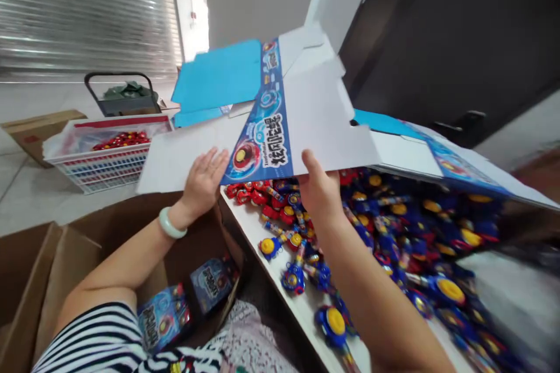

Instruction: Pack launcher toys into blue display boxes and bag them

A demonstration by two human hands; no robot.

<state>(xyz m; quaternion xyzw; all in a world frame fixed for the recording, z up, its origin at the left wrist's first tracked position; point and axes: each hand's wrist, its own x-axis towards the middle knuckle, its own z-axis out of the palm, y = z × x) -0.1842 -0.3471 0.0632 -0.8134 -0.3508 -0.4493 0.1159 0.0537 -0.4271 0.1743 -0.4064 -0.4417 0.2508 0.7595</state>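
1. A printed paperboard box blank (319,111), partly unfolded, spans the space in front of the person, above the near end of the table; its panels are smooth matte white, with one bright blue flap and a glossy dark-blue triangular strip bearing a red spinning-top picture and bold lettering.
2. The left hand (203,178) lies on the white panel left of that strip, fingers straight and close together, pressed flat rather than curled; its thumb is hidden. A smooth, pale green bangle (171,224) rings the wrist below.
3. The right hand (321,189) grips the near edge of the blank, thumb on top, the other fingers mostly hidden underneath.
4. Below, the white tabletop (249,221) carries a heap of shiny blue spinning-top toys (293,277) with round yellow centres, with red ones toward the far left corner.
5. More blanks (411,154) lie flat over the heap's far side; a crinkled translucent plastic bag (511,285) sits at the right.
6. Left of the table, a brown corrugated carton (135,213) holds printed boxes (164,317).
7. Beyond stands a white lattice-sided basket (109,172) with glossy red toys (125,140).
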